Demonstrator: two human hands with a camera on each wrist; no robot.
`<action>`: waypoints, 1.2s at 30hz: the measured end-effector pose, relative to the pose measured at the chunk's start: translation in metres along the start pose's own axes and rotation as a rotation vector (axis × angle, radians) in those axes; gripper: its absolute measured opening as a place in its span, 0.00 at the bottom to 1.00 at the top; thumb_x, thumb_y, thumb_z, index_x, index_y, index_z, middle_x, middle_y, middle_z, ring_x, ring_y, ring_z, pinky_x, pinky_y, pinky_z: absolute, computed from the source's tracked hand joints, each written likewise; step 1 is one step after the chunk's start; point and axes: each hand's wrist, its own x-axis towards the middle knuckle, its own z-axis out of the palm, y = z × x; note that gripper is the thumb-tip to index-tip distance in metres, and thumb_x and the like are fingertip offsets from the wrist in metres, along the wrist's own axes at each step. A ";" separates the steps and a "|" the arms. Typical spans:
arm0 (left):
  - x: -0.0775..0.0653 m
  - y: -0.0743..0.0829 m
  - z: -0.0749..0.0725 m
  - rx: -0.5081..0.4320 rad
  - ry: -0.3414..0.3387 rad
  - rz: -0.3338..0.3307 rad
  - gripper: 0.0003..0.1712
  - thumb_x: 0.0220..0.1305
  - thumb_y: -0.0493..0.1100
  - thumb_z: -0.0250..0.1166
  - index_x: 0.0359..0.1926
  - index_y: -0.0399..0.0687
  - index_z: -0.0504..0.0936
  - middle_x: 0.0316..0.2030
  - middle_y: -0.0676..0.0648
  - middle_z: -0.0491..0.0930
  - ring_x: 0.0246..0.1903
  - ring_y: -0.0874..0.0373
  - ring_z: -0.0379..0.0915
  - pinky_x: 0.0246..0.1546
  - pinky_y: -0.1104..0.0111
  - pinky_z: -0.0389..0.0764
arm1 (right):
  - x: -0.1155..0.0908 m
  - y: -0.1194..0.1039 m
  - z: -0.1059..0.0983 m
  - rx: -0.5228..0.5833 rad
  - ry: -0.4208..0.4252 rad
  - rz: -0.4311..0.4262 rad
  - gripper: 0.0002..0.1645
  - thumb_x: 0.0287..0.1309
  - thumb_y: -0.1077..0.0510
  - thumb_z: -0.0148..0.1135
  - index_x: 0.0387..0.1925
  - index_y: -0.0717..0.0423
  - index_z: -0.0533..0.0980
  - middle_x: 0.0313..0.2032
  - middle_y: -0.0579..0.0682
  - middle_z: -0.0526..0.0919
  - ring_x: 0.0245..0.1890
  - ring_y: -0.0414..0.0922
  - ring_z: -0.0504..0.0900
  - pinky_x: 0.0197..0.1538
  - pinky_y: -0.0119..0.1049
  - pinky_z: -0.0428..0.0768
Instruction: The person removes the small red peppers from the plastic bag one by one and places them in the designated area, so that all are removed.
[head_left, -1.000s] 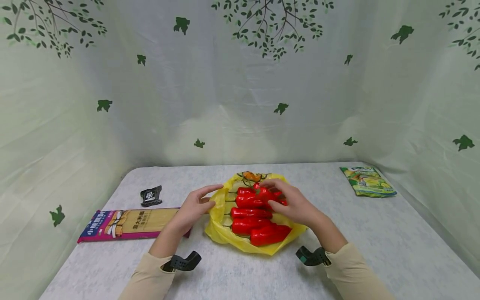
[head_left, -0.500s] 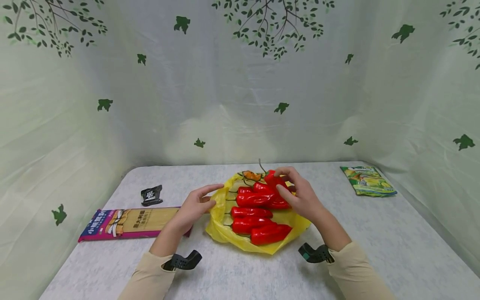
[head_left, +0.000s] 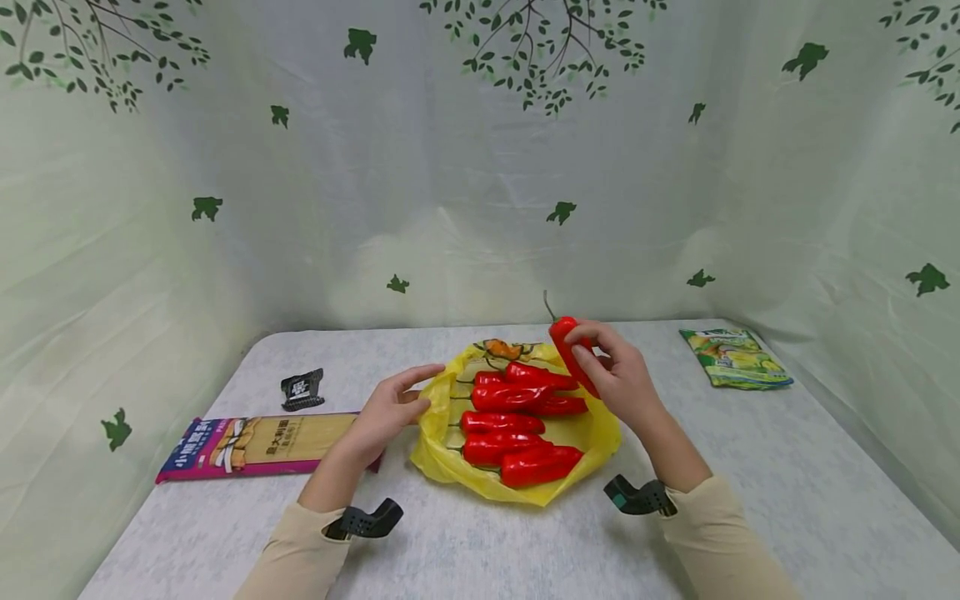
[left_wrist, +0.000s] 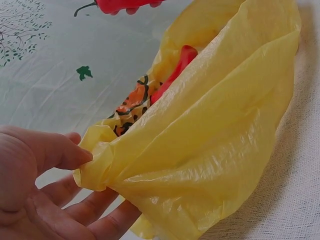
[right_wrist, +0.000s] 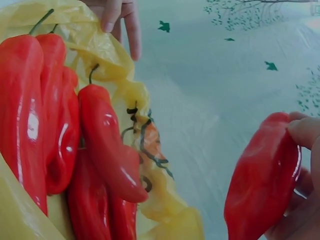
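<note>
A yellow plastic bag [head_left: 438, 471] lies spread open on the table with several red peppers [head_left: 501, 423] inside, their green stems mostly pointing left. My left hand [head_left: 384, 415] pinches the bag's left rim; in the left wrist view the thumb lies on the gathered plastic [left_wrist: 102, 162] with fingers behind it. My right hand [head_left: 628, 382] holds one red pepper [head_left: 566, 340] between thumb and fingers, raised over the bag's far right side, stem tilted up. In the right wrist view that held pepper [right_wrist: 262, 175] is apart from those in the bag.
A long pack of noodles [head_left: 288, 446] lies at the left, partly behind the left forearm. Beyond it sits a small black packet [head_left: 302, 391]. A green and yellow pouch [head_left: 735, 360] lies at the far right, near a leaf-print curtain [head_left: 480, 233].
My right hand has taken a red pepper from the pile and lifted it up and to the right. My left hand stays at the bag's rim.
</note>
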 end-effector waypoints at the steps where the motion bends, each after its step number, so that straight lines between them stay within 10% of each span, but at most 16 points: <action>1: 0.000 0.000 0.000 0.003 0.001 -0.004 0.30 0.71 0.35 0.55 0.71 0.57 0.69 0.75 0.45 0.61 0.64 0.45 0.73 0.56 0.61 0.82 | 0.000 0.001 -0.002 0.007 0.011 0.008 0.13 0.69 0.62 0.56 0.53 0.54 0.75 0.62 0.55 0.76 0.57 0.53 0.77 0.51 0.23 0.78; 20: -0.001 0.002 0.002 0.049 0.021 0.000 0.28 0.71 0.35 0.55 0.69 0.57 0.73 0.73 0.48 0.65 0.57 0.48 0.70 0.49 0.68 0.81 | 0.007 0.017 -0.024 0.104 0.120 0.190 0.23 0.71 0.61 0.52 0.65 0.45 0.70 0.69 0.51 0.70 0.62 0.52 0.72 0.49 0.21 0.77; 36: -0.001 0.003 0.005 0.043 0.029 -0.003 0.28 0.71 0.34 0.55 0.69 0.56 0.73 0.73 0.47 0.65 0.53 0.51 0.73 0.48 0.70 0.80 | 0.007 0.045 -0.030 0.060 0.153 0.398 0.19 0.73 0.55 0.52 0.62 0.43 0.71 0.72 0.51 0.67 0.64 0.58 0.72 0.59 0.55 0.79</action>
